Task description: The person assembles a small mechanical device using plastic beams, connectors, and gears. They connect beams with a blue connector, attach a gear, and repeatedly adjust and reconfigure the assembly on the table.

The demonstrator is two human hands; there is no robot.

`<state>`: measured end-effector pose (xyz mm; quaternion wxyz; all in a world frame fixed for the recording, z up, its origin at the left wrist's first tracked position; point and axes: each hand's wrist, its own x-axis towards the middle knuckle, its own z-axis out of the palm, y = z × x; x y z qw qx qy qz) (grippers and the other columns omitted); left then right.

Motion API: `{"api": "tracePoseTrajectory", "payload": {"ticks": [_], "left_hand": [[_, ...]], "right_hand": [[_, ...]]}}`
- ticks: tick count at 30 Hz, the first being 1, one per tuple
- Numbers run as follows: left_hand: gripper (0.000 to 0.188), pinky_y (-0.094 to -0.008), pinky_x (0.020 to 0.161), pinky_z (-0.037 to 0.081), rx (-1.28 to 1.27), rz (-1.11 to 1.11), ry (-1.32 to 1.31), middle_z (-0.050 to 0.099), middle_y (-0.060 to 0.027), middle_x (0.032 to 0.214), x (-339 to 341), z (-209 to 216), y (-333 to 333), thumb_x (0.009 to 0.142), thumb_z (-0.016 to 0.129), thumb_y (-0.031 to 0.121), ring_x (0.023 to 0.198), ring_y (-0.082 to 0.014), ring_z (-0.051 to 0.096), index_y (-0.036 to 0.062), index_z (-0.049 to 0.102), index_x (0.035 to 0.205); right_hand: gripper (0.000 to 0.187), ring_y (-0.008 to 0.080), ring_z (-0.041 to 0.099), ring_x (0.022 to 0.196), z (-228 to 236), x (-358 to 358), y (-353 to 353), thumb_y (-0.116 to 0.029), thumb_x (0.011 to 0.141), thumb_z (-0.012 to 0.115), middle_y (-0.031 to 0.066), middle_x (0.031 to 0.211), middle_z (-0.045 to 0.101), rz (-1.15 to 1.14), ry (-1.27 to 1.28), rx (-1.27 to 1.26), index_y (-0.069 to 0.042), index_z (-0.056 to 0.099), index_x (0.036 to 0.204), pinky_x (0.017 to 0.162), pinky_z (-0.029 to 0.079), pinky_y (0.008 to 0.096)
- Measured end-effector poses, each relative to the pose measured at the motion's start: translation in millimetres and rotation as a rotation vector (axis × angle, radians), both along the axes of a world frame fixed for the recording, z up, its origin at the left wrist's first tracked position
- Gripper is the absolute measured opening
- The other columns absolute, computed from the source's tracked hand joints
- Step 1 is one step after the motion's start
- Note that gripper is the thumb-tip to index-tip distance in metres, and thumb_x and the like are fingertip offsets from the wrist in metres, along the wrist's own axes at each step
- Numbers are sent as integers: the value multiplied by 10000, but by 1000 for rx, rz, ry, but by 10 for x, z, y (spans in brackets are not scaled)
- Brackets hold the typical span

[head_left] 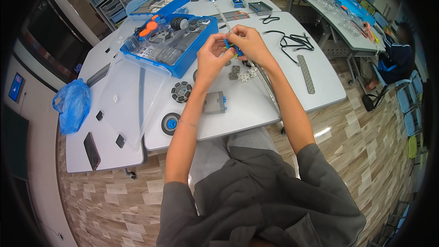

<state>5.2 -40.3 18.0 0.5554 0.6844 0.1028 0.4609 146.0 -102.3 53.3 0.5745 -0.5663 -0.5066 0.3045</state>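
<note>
My left hand (212, 57) and my right hand (250, 45) meet above the white table, fingers closed in a pinch on small blue and green plastic building pieces (238, 51). Fingers hide much of these pieces. A long, thin, light grey beam (218, 11) runs slantwise past my hands and shows again beside my right forearm; whether I grip it too is hidden. Beneath my hands lie small grey connectors (235, 72) and whitish parts (247, 76). A grey box with blue tabs (215, 102) lies by my left forearm, near a roller wheel (181, 92) and a blue-hubbed wheel (170, 123).
A blue bin (180, 66) of parts stands left, its clear lid (132, 110) beside it. Black cables (295, 41) and a perforated grey plate (306, 74) lie right. A blue plastic bag (72, 105) and a phone (92, 150) are far left. People sit at the far tables.
</note>
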Motion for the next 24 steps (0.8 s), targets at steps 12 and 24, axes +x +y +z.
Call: {"api": "tracePoseTrajectory", "payload": {"ticks": [12, 24], "left_hand": [[358, -284, 878, 533, 2, 70, -45, 660, -117, 1083, 4, 2, -42, 821, 708, 8, 989, -148, 644, -51, 592, 1155], [364, -275, 871, 517, -69, 94, 3, 608, -79, 1077, 53, 3, -87, 833, 740, 18, 1006, -135, 603, 6, 535, 1133]], "right_hand": [[306, 85, 577, 657, -59, 49, 54, -328, 881, 646, 25, 781, 622, 17, 7, -21, -22, 634, 884, 480, 511, 264], [289, 53, 525, 642, -77, 35, 79, -329, 906, 630, -5, 739, 586, 24, 112, 38, -44, 636, 858, 452, 455, 235]]}}
